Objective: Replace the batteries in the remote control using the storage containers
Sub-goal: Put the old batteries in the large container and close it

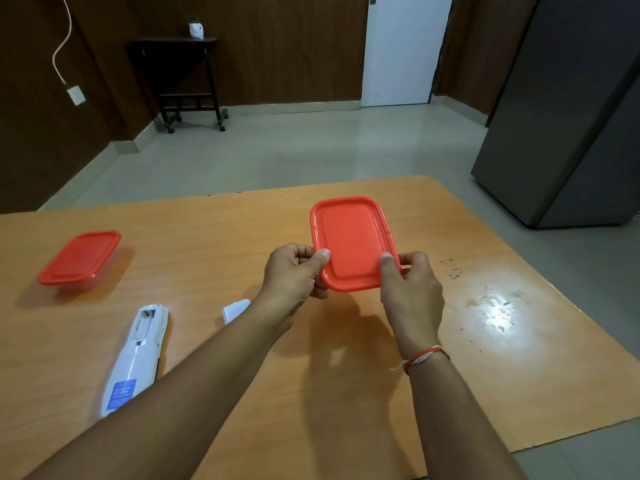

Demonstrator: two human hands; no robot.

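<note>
Both hands, left hand [294, 271] and right hand [412, 289], hold the red-lidded container [351, 242] above the table [346, 375]. Their fingers [320, 255] pinch its near corners. Left of it lies the open remote [138, 355].

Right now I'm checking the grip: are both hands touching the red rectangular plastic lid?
Touching. The head view shows the left hand and right hand each pinching the red rectangular plastic lid, thumbs on top.

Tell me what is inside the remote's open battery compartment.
The remote lies back-up with its cover off beside it. The compartment looks empty, though its depths are too small to check.
</note>
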